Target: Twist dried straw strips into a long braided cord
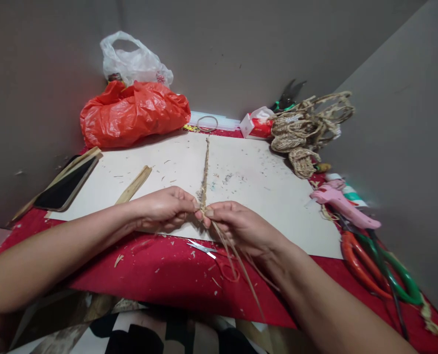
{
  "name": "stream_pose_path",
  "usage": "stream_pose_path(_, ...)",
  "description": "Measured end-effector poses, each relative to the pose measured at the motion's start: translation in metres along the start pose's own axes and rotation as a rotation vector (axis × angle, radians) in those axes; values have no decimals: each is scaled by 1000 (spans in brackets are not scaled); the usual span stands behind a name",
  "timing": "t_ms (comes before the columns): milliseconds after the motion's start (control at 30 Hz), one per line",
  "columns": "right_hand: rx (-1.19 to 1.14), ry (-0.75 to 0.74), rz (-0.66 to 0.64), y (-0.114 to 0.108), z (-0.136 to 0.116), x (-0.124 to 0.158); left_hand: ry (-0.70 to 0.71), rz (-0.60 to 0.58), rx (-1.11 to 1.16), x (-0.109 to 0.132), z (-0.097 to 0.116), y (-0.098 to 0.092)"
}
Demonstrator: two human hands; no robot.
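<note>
A narrow braid of dry plant fibre [206, 167] runs straight away from me across a white board [270, 191]. At its near end my left hand [172, 209] pinches the fibre between thumb and fingers. Right beside it, my right hand [231, 221] is closed on the same spot, fingertips nearly touching the left ones. Loose strands [237, 255] trail from under the right hand toward my lap. Just below the hands, small scissors [228, 270] with red handles lie on the red cloth [145, 268], partly crossed by the strands.
Left are a phone [67, 184], a dry strip [135, 183] and an orange plastic bag [135, 115]. Coiled braided rope [303, 130] sits at the back right. A pink glue gun [346, 202] and large scissors with orange and green handles [366, 263] lie at right. Fibre scraps dot the board.
</note>
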State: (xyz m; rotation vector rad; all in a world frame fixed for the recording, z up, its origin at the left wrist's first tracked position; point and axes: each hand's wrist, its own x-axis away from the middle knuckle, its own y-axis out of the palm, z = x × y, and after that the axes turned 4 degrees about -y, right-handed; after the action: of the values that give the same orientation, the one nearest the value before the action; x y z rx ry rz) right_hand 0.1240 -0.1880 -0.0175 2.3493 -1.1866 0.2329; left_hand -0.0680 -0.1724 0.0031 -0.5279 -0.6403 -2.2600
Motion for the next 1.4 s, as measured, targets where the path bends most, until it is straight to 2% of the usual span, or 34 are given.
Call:
stream_pose_path(100,-205,43,-61,-2,-2,1,6,-37,108,-1,2,-1)
stream_pose_path(167,-252,33,-60,-1,-1,1,29,-30,109,-1,1,0)
stream_pose_path(300,-241,7,-4,5,4,1,99,15,18,-1,-3,3)
stream_pose_path(433,-240,6,89,10,9,1,95,54,-30,-2,-7,3)
stream_pose_path(600,-233,12,106,13,7,3,107,158,-78,-6,-8,4)
stream_pose_path(800,-11,-33,104,14,4,5,204,163,-67,-11,-8,11)
stream_pose_path(1033,306,-139,204,18,3,4,52,159,-125,-5,-8,8)
stream_pose_path(1167,584,-255,266,21,5,5,33,234,-108,-9,-10,10)
stream_pose_path(1400,979,-303,201,12,-2,16,179,352,-341,-14,-13,13)
